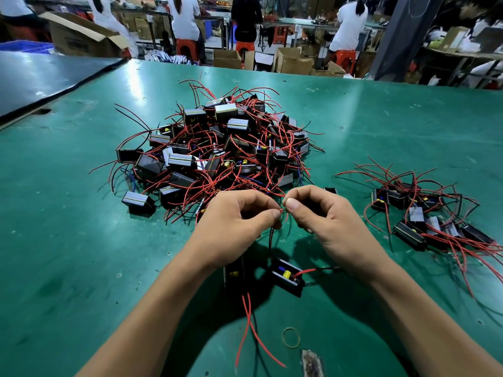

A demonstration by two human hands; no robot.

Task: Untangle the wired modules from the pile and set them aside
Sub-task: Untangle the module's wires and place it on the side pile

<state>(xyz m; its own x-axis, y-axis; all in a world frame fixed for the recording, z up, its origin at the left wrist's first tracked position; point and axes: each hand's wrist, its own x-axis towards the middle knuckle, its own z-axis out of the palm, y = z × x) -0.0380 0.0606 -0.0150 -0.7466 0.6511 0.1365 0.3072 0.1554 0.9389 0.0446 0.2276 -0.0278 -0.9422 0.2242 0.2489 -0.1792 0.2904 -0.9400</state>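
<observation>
Fingers of the left hand [239, 221] and right hand [324, 213] pinch one thin red wire [283, 212] between them. Below hangs a black module [287, 278] with a yellow part, above the green worktop [81, 240].

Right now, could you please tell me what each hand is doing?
Left hand: closed, pinching the red wire of a dangling module.
Right hand: closed, pinching the same wire's end.

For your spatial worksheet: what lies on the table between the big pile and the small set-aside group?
Head view: mostly bare green table between big pile and set-aside group.
</observation>
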